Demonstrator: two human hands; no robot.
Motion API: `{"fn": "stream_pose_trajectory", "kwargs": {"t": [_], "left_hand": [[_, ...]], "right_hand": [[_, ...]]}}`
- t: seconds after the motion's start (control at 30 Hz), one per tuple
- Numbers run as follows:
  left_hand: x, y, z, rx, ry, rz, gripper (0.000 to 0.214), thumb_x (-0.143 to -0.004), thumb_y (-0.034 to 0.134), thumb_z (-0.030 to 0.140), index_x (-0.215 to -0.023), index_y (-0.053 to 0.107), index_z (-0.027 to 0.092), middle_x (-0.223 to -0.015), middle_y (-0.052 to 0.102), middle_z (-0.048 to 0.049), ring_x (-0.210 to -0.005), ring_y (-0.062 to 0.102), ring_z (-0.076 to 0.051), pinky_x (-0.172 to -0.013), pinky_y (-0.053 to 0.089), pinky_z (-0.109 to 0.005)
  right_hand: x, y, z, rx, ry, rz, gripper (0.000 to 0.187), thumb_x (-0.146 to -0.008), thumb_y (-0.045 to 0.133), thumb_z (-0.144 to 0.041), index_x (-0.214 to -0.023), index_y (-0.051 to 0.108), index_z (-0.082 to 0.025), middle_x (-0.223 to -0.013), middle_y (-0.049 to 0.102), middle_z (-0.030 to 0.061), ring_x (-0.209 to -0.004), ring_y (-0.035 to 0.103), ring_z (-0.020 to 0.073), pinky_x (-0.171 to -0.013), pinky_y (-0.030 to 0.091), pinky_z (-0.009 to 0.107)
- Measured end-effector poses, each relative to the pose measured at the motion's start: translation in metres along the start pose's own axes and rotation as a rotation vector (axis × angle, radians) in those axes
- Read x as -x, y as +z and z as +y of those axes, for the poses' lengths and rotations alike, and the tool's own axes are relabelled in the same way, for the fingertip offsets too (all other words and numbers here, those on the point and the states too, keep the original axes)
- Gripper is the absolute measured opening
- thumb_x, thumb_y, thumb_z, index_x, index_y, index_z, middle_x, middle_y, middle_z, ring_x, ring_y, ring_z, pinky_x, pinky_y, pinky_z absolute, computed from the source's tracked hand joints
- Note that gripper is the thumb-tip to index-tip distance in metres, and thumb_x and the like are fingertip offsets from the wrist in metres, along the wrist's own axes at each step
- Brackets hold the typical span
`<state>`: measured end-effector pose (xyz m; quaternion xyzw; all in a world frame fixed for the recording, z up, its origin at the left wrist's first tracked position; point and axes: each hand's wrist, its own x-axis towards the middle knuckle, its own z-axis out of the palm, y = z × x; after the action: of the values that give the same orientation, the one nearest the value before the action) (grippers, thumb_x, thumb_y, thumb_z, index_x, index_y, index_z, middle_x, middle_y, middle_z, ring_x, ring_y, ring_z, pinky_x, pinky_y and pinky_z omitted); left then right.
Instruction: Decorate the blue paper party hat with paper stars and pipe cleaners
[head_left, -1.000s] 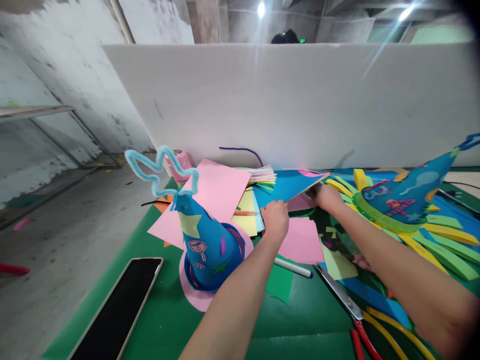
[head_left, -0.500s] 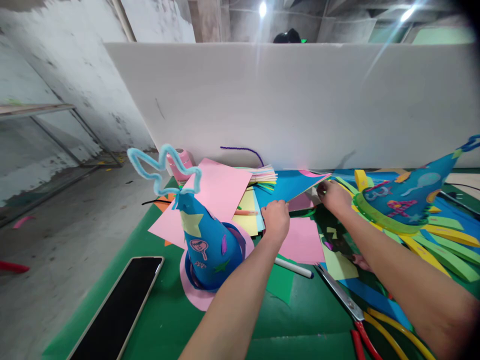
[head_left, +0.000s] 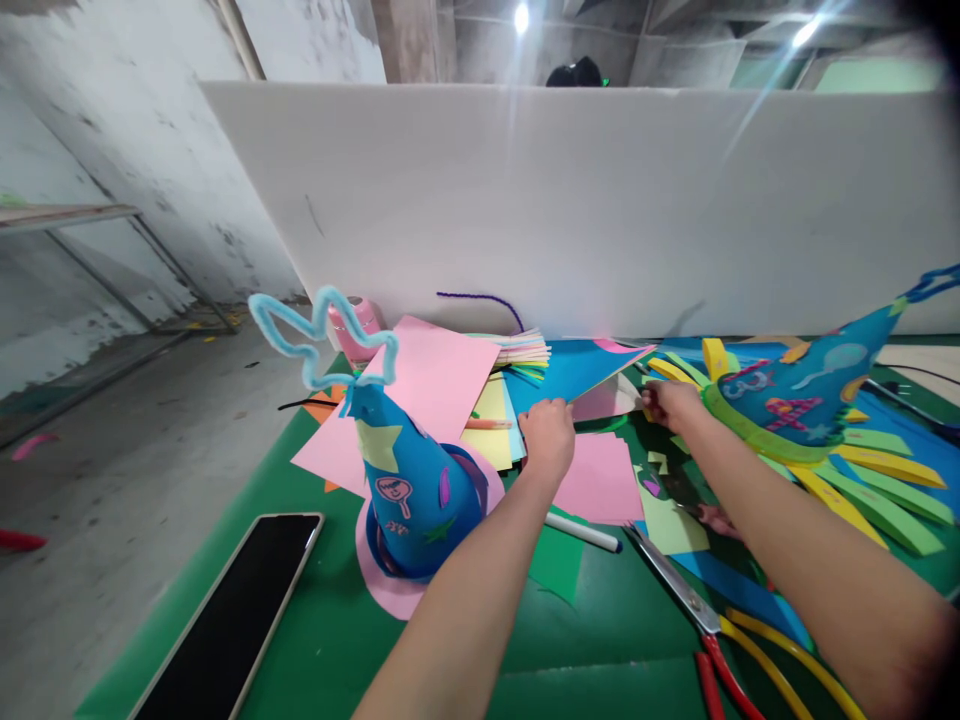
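My left hand [head_left: 549, 440] holds the near edge of the blue sheet [head_left: 564, 367], which lies just past it and slants away to my right. My right hand [head_left: 673, 405] curls near its tip, maybe holding something, I can't tell

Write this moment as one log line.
Left hand's grip: closed on lifted edge of blue sheet | right hand's grip: near the sheet, hold unclear | nearby: scissors, marker, pink-brimmed cone hat

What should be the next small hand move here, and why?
Perhaps raise the blue sheet slightly higher with the left hand, which holds its near corner: the lifted edge seems to overhang the pale piece beside the right hand, whose grip is unclear.
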<state>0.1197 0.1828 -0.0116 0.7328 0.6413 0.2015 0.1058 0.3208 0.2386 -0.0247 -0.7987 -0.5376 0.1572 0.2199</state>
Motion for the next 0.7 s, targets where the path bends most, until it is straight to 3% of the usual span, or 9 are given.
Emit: {"fn": "stream_pose_trajectory", "kwargs": {"t": [0.17, 0.47, 0.7], "left_hand": [[0.000, -0.003, 0.001, 0.005, -0.009, -0.006, 0.031, -0.088, 0.031, 0.030, -0.089, 0.060, 0.019, -0.092, 0.063, -0.0072, -0.090, 0.056, -0.020, -0.074, 0.036, -0.031], [0.000, -0.002, 0.000, 0.023, -0.010, -0.004, 0.032, -0.089, 0.029, 0.030, -0.089, 0.060, 0.020, -0.091, 0.064, -0.0071, -0.090, 0.056, -0.020, -0.074, 0.036, -0.030], [0.000, -0.001, -0.001, 0.025, -0.001, 0.010, 0.031, -0.088, 0.031, 0.029, -0.088, 0.060, 0.020, -0.090, 0.063, -0.0064, -0.090, 0.055, -0.021, -0.073, 0.035, -0.031]], "right_hand": [[0.012, 0.011, -0.010, -0.015, -0.048, -0.017, 0.027, -0.086, 0.048, -0.028, -0.109, 0.050, -0.014, -0.104, 0.056, 0.0067, -0.084, 0.058, 0.0161, -0.070, 0.050, 0.034], [0.026, 0.020, -0.012, 0.213, -0.305, -0.087, 0.024, -0.085, 0.048, -0.027, -0.106, 0.053, -0.015, -0.108, 0.055, 0.0068, -0.093, 0.055, 0.0179, -0.079, 0.046, 0.038], [0.014, 0.021, -0.015, 0.342, -0.225, -0.052, 0.027, -0.086, 0.047, -0.028, -0.111, 0.051, -0.017, -0.118, 0.049, 0.0081, -0.100, 0.051, 0.0202, -0.084, 0.042, 0.042]]}}
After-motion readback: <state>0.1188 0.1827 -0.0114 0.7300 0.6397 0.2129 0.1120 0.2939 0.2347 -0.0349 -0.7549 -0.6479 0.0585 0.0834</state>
